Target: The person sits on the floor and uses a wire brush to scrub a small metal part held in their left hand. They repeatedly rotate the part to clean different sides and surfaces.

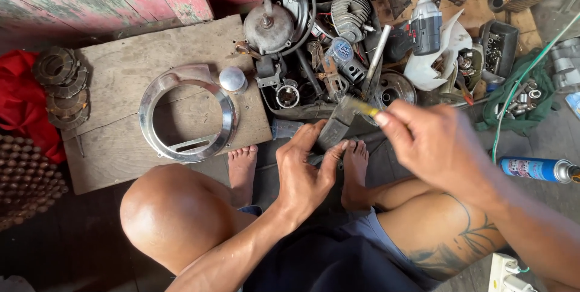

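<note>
The person sits low, knees spread, bare feet on the floor. The left hand rests just in front of the feet, thumb and fingers spread around the lower end of a dark metal part that stands tilted between the feet and the scrap pile. The hand is partly closed on it, steadying rather than squeezing. The right hand is closed on a small yellow-tipped tool, pinched between thumb and fingers, its tip at the part's upper edge; the motion blur hides whether they touch.

The part looks like stiff cast or pressed metal, fairly heavy for its size, probably greasy and so slippery, with edges that could bite. It seems best held low and around its body, as the left hand does, with the floor taking the weight.

Left of the feet lies a wooden board bearing a chrome ring and a small shiny cap. Beyond the part is a pile of engine pieces: a round housing, a finned cylinder and a cordless drill. A blue spray can lies at the right, well apart from the hands. A stack of toothed discs sits at the far left beside red cloth.
</note>
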